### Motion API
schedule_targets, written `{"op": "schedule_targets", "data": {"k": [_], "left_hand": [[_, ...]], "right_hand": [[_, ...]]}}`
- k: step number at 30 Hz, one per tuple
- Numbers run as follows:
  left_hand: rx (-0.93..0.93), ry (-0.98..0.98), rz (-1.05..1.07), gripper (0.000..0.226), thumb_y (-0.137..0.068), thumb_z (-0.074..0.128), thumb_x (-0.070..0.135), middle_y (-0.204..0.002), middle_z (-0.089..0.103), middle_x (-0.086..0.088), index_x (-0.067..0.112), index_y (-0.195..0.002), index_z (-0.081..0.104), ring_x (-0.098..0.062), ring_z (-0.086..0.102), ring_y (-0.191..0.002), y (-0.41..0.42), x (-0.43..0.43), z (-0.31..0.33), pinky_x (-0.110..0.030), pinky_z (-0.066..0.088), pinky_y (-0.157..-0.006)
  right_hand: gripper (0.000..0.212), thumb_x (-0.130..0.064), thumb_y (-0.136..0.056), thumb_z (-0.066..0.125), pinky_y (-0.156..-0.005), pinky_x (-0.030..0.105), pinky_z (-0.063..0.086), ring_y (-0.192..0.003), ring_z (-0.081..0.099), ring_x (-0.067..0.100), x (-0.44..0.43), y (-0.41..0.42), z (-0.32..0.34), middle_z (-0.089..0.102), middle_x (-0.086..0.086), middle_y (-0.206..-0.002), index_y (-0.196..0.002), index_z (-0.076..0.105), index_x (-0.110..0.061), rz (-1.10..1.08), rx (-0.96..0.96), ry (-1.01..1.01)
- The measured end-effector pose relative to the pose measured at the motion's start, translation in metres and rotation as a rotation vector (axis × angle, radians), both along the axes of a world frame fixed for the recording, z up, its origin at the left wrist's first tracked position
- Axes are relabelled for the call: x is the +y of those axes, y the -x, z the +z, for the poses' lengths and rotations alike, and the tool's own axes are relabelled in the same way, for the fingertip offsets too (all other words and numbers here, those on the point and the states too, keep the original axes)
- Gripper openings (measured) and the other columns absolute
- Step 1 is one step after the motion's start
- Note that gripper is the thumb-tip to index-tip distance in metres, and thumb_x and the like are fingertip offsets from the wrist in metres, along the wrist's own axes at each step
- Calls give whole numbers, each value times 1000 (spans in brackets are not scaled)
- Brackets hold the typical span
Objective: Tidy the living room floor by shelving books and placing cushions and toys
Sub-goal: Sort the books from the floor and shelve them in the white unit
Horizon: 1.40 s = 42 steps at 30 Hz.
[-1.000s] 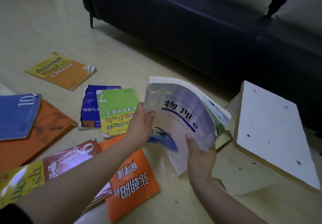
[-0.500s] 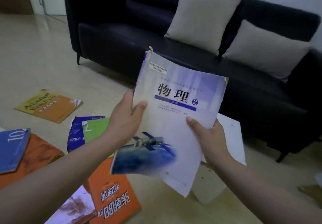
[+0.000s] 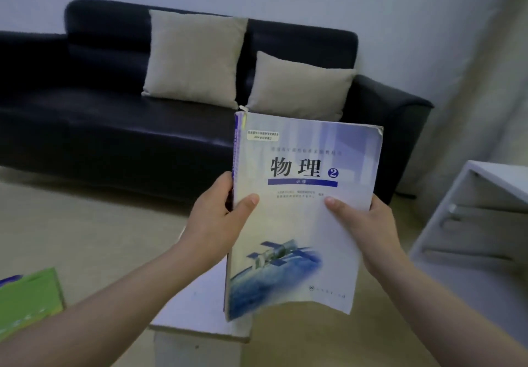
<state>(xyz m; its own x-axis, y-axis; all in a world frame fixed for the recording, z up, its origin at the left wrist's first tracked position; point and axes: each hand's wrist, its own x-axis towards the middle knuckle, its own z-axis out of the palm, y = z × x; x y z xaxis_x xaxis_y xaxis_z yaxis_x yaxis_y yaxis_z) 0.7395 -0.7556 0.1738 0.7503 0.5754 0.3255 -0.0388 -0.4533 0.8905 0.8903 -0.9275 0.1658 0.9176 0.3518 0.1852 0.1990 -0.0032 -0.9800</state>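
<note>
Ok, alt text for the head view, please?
A physics textbook is held upright by the left hand and right hand, cover facing the camera. Behind it, a dark sofa carries two beige cushions; a white shelf unit stands at right.

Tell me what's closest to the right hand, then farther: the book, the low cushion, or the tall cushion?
1. The book, gripped by the right hand.
2. The low cushion, right end of the sofa.
3. The tall cushion, farther left.
</note>
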Motion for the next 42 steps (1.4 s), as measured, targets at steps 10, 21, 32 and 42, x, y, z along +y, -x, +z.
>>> {"op": "schedule_targets", "data": {"k": [10,21,32,42], "left_hand": [[117,-38,-320,25,-91,59,30,-108,63,16,36,-113,48,-3,63,-93,-196,-137,-37,-21,53,-70],[265,4,-457,24,-91,60,32,-104,64,13,34,-113,51,-8,65,-90,-305,-223,-105,-39,59,-76],[214,209,-558,15,-90,62,28,-93,64,14,31,-103,55,-9,63,-80,-394,-271,-130,-19,54,-65],[164,200,-679,15,-96,54,21,-105,67,3,23,-111,56,-10,64,-96,-434,-277,-145,-35,57,-85]], "right_hand": [[23,-11,-80,74,-50,17,52,-65,69,9,-168,-141,-51,71,-2,-86,-102,66,-10,-368,61,0],[21,-12,-79,75,-54,24,47,-72,65,15,-243,-211,-131,69,1,-87,-97,64,-14,-703,199,4],[52,-19,-74,81,-88,43,54,-101,63,25,-278,-292,-148,65,8,-117,-121,60,-9,-953,49,42],[74,-33,-72,82,-98,44,50,-120,56,22,-304,-333,-172,57,5,-133,-136,50,-14,-987,-3,-51]]}}
